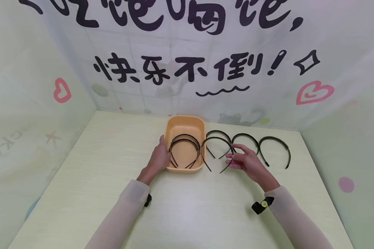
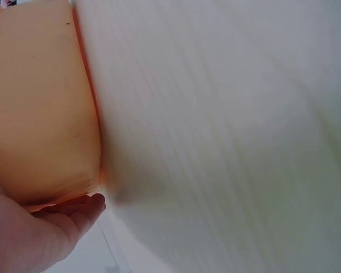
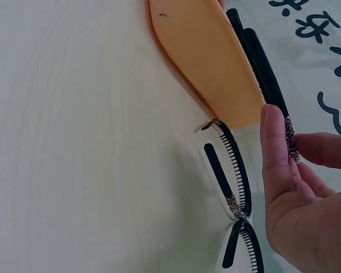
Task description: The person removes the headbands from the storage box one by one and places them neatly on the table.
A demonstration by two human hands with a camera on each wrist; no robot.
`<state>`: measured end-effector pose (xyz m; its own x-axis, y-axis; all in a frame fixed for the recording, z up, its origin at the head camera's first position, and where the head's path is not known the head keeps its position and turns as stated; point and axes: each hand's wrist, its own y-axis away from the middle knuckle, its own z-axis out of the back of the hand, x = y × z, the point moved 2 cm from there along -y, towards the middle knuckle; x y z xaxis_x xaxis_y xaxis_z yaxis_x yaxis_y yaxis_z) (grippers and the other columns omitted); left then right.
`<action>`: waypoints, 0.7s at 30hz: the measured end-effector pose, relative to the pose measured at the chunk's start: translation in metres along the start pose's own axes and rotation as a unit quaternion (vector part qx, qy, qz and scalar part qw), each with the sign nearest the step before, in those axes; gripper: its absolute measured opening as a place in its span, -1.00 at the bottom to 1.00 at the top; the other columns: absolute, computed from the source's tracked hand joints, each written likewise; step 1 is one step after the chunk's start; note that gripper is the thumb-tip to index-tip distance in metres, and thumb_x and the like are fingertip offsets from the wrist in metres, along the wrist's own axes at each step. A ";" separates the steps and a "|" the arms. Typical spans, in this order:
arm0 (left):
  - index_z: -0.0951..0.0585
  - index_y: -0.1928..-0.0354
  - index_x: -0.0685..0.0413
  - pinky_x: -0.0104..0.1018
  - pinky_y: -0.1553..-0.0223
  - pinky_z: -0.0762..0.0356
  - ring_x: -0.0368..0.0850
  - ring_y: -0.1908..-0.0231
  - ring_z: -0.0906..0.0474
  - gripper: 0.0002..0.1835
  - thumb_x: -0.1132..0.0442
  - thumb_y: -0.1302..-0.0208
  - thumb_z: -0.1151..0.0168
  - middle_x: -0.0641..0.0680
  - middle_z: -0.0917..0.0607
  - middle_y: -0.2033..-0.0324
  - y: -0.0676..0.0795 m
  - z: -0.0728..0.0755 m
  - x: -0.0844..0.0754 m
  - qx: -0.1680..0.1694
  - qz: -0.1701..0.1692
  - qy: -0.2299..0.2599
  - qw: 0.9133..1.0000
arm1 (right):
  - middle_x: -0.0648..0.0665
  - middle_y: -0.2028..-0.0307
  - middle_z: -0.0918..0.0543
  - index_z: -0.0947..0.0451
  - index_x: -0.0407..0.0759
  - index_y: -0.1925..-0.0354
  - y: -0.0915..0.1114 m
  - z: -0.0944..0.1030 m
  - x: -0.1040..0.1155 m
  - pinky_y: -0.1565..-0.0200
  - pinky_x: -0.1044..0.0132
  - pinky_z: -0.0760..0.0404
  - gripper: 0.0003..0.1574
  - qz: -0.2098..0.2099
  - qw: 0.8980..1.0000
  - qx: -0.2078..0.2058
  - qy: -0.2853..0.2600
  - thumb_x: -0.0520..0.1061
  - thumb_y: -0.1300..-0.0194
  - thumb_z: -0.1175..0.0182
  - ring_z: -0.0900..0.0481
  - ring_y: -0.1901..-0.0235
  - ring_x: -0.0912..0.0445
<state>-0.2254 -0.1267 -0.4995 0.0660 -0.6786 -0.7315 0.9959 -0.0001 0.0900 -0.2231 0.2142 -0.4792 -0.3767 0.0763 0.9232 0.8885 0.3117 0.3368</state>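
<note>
The right grip (image 1: 248, 164) pinches a thin, black, glitter-flecked headband (image 3: 267, 73); the left grip (image 1: 158, 157) holds an orange tray (image 1: 187, 121).

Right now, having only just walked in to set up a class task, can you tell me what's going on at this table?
A person is handling black headbands with both hands. The left hand holds the left side of an orange bin, where at least two headbands lie. The right hand pinches another headband near the bin's right rim; whether it touches the rim is unclear. Three more headbands lie on the table to the right.
</note>
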 end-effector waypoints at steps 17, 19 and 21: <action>0.15 -0.51 0.32 -0.27 0.59 -0.46 -0.02 0.54 -0.58 -0.25 0.47 -0.34 0.13 0.41 -0.67 0.18 0.000 -0.001 -0.001 0.001 0.000 -0.004 1.000 | -0.17 0.11 -0.73 -0.02 -0.26 -0.48 0.022 0.022 -0.023 0.17 0.28 -0.70 -0.23 -0.005 1.000 0.011 -0.008 -0.37 -0.41 -0.04 -0.77 0.20 0.05; 0.15 -0.51 0.33 -0.26 0.59 -0.46 -0.01 0.55 -0.58 -0.25 0.47 -0.34 0.14 0.42 -0.67 0.19 0.000 -0.001 -0.001 0.000 -0.001 -0.004 1.000 | -0.16 0.12 -0.73 -0.02 -0.27 -0.48 0.023 0.023 -0.025 0.17 0.28 -0.70 -0.23 -0.007 1.000 0.013 -0.007 -0.37 -0.40 -0.04 -0.77 0.21 0.05; 0.15 -0.51 0.33 -0.26 0.58 -0.46 -0.01 0.54 -0.59 -0.26 0.47 -0.34 0.14 0.43 -0.67 0.17 0.000 -0.001 -0.001 -0.001 -0.001 -0.004 1.000 | -0.15 0.13 -0.73 -0.03 -0.28 -0.48 0.024 0.024 -0.028 0.16 0.27 -0.70 -0.23 -0.010 1.000 0.016 -0.004 -0.37 -0.40 -0.04 -0.77 0.21 0.05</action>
<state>-0.2255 -0.1250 -0.4992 0.0633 -0.6852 -0.7256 0.9962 0.0004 0.0865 -0.1976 0.2417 -0.5016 -0.3960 0.0768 0.9150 0.8722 0.3430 0.3487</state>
